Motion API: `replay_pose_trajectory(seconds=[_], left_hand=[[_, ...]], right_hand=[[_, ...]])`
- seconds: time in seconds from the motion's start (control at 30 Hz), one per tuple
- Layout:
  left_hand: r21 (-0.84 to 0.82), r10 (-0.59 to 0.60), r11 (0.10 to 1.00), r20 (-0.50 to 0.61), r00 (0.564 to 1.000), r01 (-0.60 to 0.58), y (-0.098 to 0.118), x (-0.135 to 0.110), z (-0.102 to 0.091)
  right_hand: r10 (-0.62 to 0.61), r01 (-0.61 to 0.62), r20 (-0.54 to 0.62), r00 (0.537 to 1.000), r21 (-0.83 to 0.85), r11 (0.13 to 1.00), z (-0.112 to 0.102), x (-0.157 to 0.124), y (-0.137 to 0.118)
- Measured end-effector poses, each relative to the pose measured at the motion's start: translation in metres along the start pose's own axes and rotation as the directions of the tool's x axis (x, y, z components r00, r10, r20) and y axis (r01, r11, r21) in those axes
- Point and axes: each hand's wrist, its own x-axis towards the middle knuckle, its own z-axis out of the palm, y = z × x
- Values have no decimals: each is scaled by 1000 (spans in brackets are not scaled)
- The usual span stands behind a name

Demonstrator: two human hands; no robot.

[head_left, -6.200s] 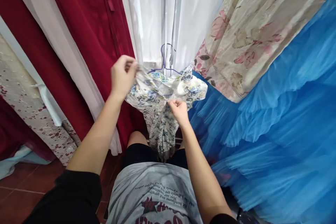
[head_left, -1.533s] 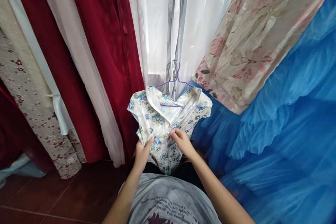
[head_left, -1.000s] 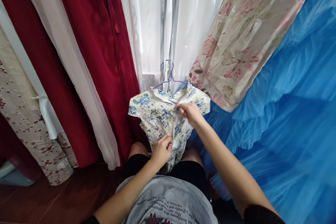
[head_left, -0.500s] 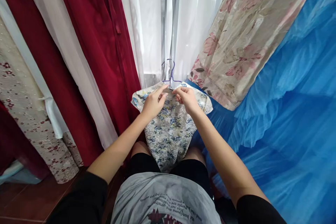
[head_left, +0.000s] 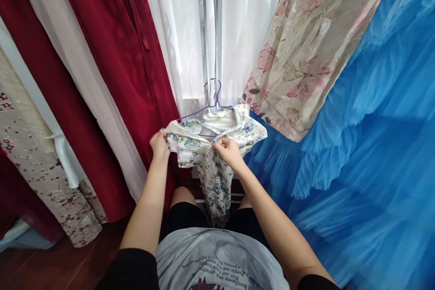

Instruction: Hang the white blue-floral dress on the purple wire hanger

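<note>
A short-sleeved garment (head_left: 217, 181) with a blue and yellow floral print hangs in front of me on a thin purple hanger (head_left: 200, 112). My left hand (head_left: 159, 145) is closed on its left shoulder edge and draws the cloth out sideways. With finger and thumb, my right hand (head_left: 227, 150) pinches the front of the neckline near the middle. The neck opening gapes, and part of the hanger shows through it. Cloth covers the hanger's right arm.
Dark red drapes (head_left: 98, 77) and a flower-dotted cream cloth (head_left: 50, 181) hang on the left. Behind the hanger is white fabric (head_left: 238, 22). A pink-flowered dress (head_left: 306, 54) and blue tulle (head_left: 367, 154) hang to the right. A light blue container (head_left: 30, 238) stands on the dark tiled floor.
My left hand has moved from the collar out to the left shoulder, pulling it sideways. My right hand has come lower with the neckline. The neck opening has widened and the hanger shows more.
</note>
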Motion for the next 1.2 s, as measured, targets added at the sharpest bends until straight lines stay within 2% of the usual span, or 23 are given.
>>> replay_pose_trajectory(seconds=[0.07,0.13,0.2,0.3,0.33,0.4,0.43,0.47,0.5,0.53,0.57,0.6,0.63,0.7,0.77,0.83,0.87,0.9,0.93,0.97,1.03,1.1,1.2], left_hand=[[4,-108,994,60,992,108,-30,-29,-3],[19,-178,984,173,969,177,-50,-66,5],[40,-211,977,314,926,209,-57,-98,20],[48,-188,981,492,850,189,-47,-127,44],[33,-146,988,535,833,152,-39,-133,52],[-32,-15,999,589,808,42,-19,-140,67],[-73,56,997,601,797,-15,-9,-143,74],[-109,115,992,607,786,-62,2,-147,81],[-133,154,987,616,773,-90,11,-150,87],[-145,170,984,632,756,-101,20,-154,92],[-148,180,983,656,733,-109,26,-157,96],[-150,193,981,679,708,-124,31,-160,98],[-149,208,978,702,681,-145,35,-162,98],[-145,217,975,772,598,-167,35,-165,92],[-118,156,987,874,460,-109,28,-170,76],[-19,25,1000,964,266,-24,13,-175,53],[50,-45,998,982,181,-24,3,-178,40],[120,-111,991,985,129,-67,-6,-178,26],[181,-167,974,980,113,-136,-16,-177,13],[232,-209,950,970,127,-207,-24,-172,0],[304,-244,905,944,220,-297,-37,-151,-24],[349,-255,891,914,316,-289,-41,-120,-43],[382,-235,890,853,466,-249,-34,-64,-61]], right_hand=[[54,-45,-78,996,102,994,-3,-2,5],[133,-83,-213,968,230,970,-15,-8,17],[208,-70,-422,882,320,945,-34,-21,34],[260,-41,-649,715,332,942,-63,-52,62],[273,-49,-677,684,330,943,-70,-62,70],[252,-84,-694,674,267,960,-77,-78,78],[203,-93,-683,701,194,977,-77,-83,77],[130,-85,-629,767,102,991,-75,-86,74],[51,-55,-514,856,6,998,-71,-88,68],[-17,-7,-348,937,-68,998,-66,-89,59],[-54,38,-160,986,-100,994,-61,-89,49],[-56,56,7,998,-83,995,-55,-89,39],[-34,39,118,992,-39,998,-50,-89,30],[49,-67,182,982,96,993,-42,-92,13],[146,-192,181,973,276,942,-41,-99,1],[233,-296,195,953,417,859,-48,-108,-10],[266,-338,217,939,448,827,-54,-113,-15],[287,-368,240,927,450,814,-62,-117,-20],[294,-384,264,919,423,820,-71,-119,-26],[289,-383,285,914,371,846,-80,-119,-31],[253,-328,318,914,209,922,-98,-111,-41],[209,-226,337,918,14,974,-111,-91,-47],[137,-66,342,930,-211,975,-113,-45,-44]])
